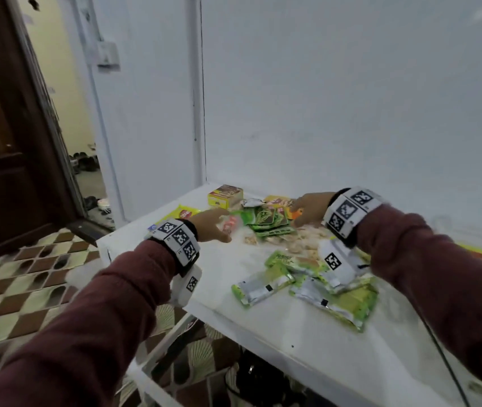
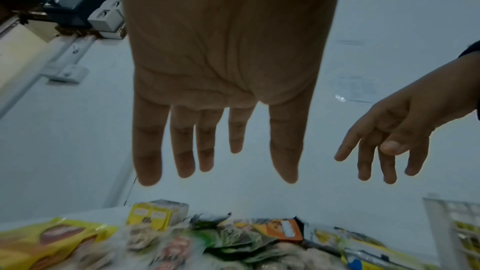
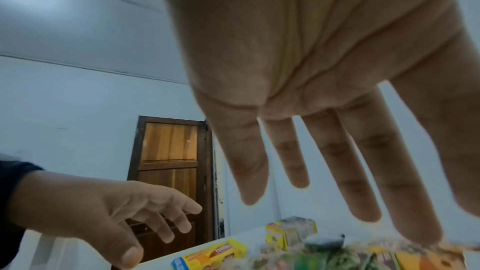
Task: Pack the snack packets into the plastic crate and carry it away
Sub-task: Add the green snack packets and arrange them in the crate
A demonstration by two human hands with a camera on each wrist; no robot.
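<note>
snack packets (image 1: 269, 221) lie blurred on the white counter (image 1: 222, 268); the crate shows only as a cut-off edge in the left wrist view. left hand (image 1: 210, 227) and right hand (image 1: 310, 208) hover spread, empty.

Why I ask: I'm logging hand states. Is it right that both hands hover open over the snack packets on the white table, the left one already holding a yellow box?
Not quite: the left hand holds nothing. The left wrist view shows its fingers straight and empty above the snack packets; the yellow box sits untouched on the white table. The right hand is open too.
</note>
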